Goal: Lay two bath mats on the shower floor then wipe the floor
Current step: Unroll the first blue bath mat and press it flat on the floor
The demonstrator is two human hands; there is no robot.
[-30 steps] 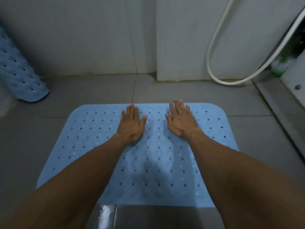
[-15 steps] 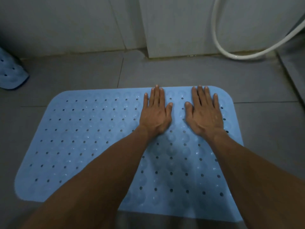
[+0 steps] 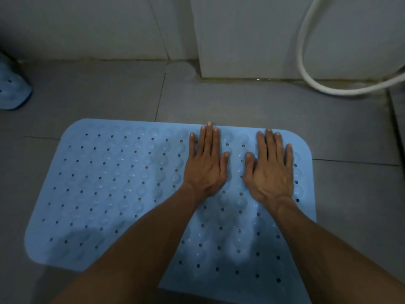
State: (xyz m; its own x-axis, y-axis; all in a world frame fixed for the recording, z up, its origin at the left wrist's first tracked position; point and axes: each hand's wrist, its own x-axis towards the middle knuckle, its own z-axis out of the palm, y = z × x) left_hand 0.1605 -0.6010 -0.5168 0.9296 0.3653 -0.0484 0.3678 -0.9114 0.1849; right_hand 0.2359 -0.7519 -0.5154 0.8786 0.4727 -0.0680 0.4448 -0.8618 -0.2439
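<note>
A light blue bath mat (image 3: pixel 105 185) with rows of holes and bumps lies flat on the grey tiled shower floor (image 3: pixel 252 106). My left hand (image 3: pixel 205 165) rests palm down on the mat's far right part, fingertips at its far edge. My right hand (image 3: pixel 270 170) lies flat beside it, close to the mat's right edge. Both hands hold nothing, fingers extended. A second blue mat (image 3: pixel 13 93), rolled up, stands at the far left edge, only its lower end showing.
A white shower hose (image 3: pixel 311 84) loops down at the back right above the floor. White tiled walls (image 3: pixel 252 36) close the back, with a corner jutting out in the middle. A raised ledge (image 3: pixel 397 110) runs along the right side.
Both hands have slid from the mat's middle to its right part, staying flat. The view has tilted down and shifted, so the rolled mat is nearly out of frame.
</note>
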